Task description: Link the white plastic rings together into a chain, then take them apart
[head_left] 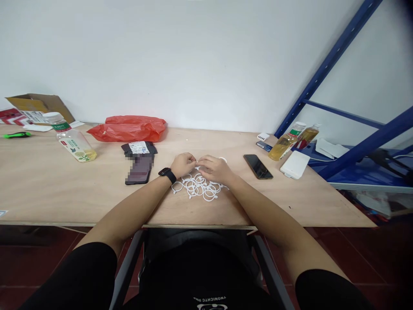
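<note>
Both of my hands meet over the middle of the wooden table, fingertips together. My left hand (183,165), with a black watch (167,174) on its wrist, is closed in a pinch. My right hand (214,168) reaches across to it, its fingers bent and pressed together. Whatever lies between the fingertips is too small and covered to make out. Just below the hands, a loose pile of white plastic curtain rings (200,187) with small eyelets lies on the table. Part of another white ring (223,159) shows behind my right hand.
Left: a phone with a pixelated screen (140,168), a red plastic bag (129,129), a tilted bottle (75,144), a green-handled tool (16,135) and a cardboard box (48,103). Right: a dark phone (258,166), a white power bank (295,164), yellow drink bottles (284,145) and a blue rack (329,60).
</note>
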Action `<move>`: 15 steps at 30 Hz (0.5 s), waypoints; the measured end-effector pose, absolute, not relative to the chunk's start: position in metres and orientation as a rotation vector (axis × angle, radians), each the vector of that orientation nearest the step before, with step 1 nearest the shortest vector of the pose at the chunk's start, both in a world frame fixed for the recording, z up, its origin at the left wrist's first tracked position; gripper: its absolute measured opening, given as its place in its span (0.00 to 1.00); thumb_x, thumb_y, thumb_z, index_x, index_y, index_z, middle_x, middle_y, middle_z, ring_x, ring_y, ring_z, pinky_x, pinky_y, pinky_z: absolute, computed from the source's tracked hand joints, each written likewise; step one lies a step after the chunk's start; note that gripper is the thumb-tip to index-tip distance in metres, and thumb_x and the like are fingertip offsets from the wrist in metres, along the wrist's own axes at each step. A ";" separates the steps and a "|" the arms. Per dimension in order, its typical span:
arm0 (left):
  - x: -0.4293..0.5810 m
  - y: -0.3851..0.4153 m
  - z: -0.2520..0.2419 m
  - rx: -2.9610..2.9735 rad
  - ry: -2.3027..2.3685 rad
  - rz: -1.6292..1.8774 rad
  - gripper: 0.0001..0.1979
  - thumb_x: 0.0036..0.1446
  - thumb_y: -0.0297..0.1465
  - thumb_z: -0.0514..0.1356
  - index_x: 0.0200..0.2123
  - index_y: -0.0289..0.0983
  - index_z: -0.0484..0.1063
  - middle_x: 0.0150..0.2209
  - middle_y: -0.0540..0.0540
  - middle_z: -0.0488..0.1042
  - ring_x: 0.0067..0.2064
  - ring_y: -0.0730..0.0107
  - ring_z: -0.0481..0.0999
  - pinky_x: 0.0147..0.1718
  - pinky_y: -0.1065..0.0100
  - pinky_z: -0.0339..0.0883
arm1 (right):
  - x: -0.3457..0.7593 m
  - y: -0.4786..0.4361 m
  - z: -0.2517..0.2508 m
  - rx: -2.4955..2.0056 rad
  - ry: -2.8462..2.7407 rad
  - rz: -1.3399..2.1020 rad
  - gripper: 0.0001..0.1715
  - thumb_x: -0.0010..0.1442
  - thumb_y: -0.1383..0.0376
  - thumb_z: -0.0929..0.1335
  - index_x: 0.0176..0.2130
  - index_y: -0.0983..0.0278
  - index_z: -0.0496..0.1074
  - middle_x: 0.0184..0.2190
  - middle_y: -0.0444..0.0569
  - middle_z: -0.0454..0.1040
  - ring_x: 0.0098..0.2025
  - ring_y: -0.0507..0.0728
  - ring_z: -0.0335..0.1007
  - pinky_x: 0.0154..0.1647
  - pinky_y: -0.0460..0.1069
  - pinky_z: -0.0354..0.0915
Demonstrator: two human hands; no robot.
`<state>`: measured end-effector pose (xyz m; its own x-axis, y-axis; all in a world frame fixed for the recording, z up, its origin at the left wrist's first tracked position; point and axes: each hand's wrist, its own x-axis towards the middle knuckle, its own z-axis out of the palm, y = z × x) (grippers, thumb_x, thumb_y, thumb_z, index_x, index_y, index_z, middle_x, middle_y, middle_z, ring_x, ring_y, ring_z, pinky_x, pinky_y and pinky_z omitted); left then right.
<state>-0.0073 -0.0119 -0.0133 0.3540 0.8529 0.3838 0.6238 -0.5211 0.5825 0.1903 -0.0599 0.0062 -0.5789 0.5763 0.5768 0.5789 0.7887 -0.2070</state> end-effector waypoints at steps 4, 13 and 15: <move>-0.007 -0.010 -0.016 2.280 1.254 0.960 0.06 0.51 0.31 0.58 0.29 0.36 0.75 0.34 0.46 0.79 0.38 0.66 0.76 0.43 0.65 0.70 | 0.188 -0.059 0.004 -0.778 -2.394 -0.028 0.14 0.61 0.68 0.65 0.45 0.57 0.76 0.44 0.48 0.78 0.46 0.55 0.73 0.46 0.49 0.69; -0.008 -0.008 -0.020 2.226 1.212 0.891 0.08 0.50 0.31 0.58 0.30 0.35 0.77 0.35 0.46 0.79 0.38 0.66 0.77 0.42 0.66 0.70 | 0.191 -0.055 0.002 -0.706 -2.428 -0.086 0.15 0.59 0.71 0.64 0.43 0.59 0.75 0.41 0.49 0.78 0.44 0.56 0.73 0.46 0.50 0.69; -0.008 -0.007 -0.020 2.243 1.191 0.888 0.08 0.51 0.31 0.58 0.30 0.35 0.77 0.36 0.46 0.79 0.38 0.66 0.77 0.43 0.66 0.70 | 0.191 -0.055 0.002 -0.712 -2.438 -0.106 0.15 0.59 0.71 0.64 0.43 0.60 0.75 0.41 0.49 0.78 0.44 0.56 0.73 0.45 0.50 0.69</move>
